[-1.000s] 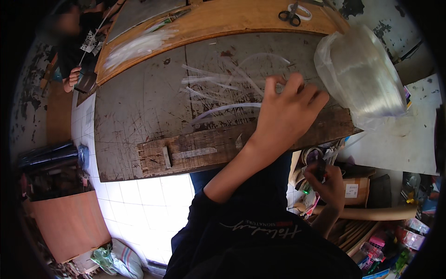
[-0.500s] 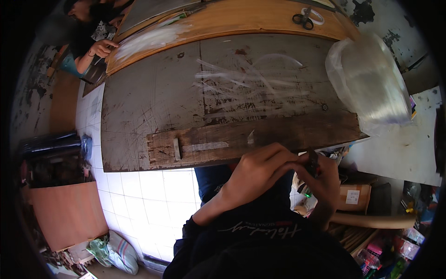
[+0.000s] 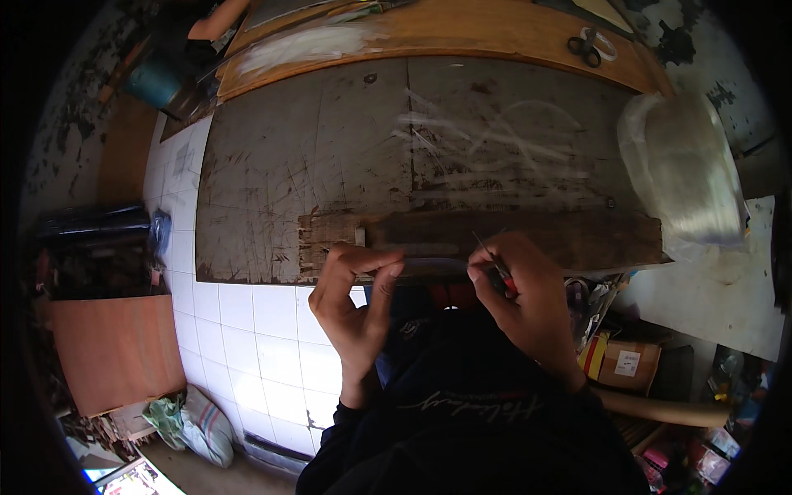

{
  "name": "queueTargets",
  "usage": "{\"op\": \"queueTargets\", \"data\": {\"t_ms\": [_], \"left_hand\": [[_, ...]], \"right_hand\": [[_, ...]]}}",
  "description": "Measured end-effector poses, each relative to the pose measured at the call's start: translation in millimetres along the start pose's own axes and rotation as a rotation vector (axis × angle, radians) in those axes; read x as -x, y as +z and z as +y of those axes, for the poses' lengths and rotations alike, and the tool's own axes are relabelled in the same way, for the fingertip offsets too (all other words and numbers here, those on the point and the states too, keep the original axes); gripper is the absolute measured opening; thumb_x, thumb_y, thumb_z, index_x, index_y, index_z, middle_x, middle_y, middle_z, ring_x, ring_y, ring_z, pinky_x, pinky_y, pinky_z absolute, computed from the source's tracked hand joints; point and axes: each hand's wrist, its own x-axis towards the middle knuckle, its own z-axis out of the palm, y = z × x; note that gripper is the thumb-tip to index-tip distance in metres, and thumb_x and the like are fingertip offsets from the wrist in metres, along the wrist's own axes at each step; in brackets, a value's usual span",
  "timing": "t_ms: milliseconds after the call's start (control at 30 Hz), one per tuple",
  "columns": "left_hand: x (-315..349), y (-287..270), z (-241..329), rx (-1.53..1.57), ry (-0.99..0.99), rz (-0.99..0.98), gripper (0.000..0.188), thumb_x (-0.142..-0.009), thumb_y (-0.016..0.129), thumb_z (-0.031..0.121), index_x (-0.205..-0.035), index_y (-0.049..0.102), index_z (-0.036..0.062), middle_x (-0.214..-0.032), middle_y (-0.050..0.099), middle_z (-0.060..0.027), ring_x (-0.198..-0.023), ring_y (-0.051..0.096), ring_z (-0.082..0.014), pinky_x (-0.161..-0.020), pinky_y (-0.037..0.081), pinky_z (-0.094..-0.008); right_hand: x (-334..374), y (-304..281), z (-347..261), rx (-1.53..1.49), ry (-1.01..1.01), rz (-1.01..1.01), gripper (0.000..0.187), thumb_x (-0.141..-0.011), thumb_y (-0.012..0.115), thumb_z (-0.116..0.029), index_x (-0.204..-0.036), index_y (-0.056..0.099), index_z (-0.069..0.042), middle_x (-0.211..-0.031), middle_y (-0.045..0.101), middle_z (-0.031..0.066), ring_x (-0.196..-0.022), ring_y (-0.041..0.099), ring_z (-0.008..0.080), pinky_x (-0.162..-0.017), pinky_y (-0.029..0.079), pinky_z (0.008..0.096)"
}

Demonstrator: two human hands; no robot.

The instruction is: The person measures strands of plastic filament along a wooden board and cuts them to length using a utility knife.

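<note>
A clear, narrow strip (image 3: 437,263) spans the gap between a worker's two hands at the lower center of the frame, just above the near edge of a scarred wooden board (image 3: 536,235). The left hand (image 3: 353,293) pinches the strip's left end between thumb and forefinger, the tips pressed together. The right hand (image 3: 521,289), its fingers curled closed, grips a thin dark tool with a red part (image 3: 510,285), the slim point angled to the upper left; whether it also has hold of the strip cannot be told. Work appears to be in progress: this one length is in hand, while several loose strips (image 3: 511,140) lie scattered across the gray tabletop (image 3: 280,173) at center, whether finished or waiting being unclear. A pale heap of strips (image 3: 305,45) lies on the orange-brown wooden ledge (image 3: 462,37) at the upper left. A bulky, translucent coil (image 3: 685,169) sits at right, seemingly ample stock. Black-handled scissors (image 3: 584,51) rest at the upper right, beside a white ring (image 3: 608,48).
</note>
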Motion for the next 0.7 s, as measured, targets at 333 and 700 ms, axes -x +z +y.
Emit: {"op": "queueTargets", "data": {"t_ms": [333, 700], "left_hand": [[1.1, -17.5, -21.0, -0.240, -0.113, 0.083, 0.014, -0.074, 0.067, 0.000, -0.087, 0.064, 0.0044, -0.079, 0.063, -0.0058, -0.072, 0.059, -0.0169, -0.069, 0.044, -0.0267], [6.3, -18.8, -37.8, -0.588, -0.008, 0.097, 0.021, -0.072, 0.067, -0.001, -0.089, 0.067, 0.0116, -0.088, 0.058, -0.0002, -0.084, 0.053, -0.0167, -0.079, 0.038, -0.0310]], "right_hand": [[-27.8, 34.9, -6.1, 0.053, 0.030, -0.048, 0.016, -0.079, 0.064, -0.016, -0.083, 0.059, -0.001, -0.063, 0.057, 0.0115, -0.050, 0.055, 0.0212, -0.049, 0.041, 0.0303], [-42.3, 37.8, -4.3, 0.202, 0.077, -0.225, 0.017, -0.080, 0.061, -0.019, -0.077, 0.058, -0.002, -0.060, 0.059, 0.0119, -0.055, 0.062, 0.0280, -0.050, 0.047, 0.0356]]}}
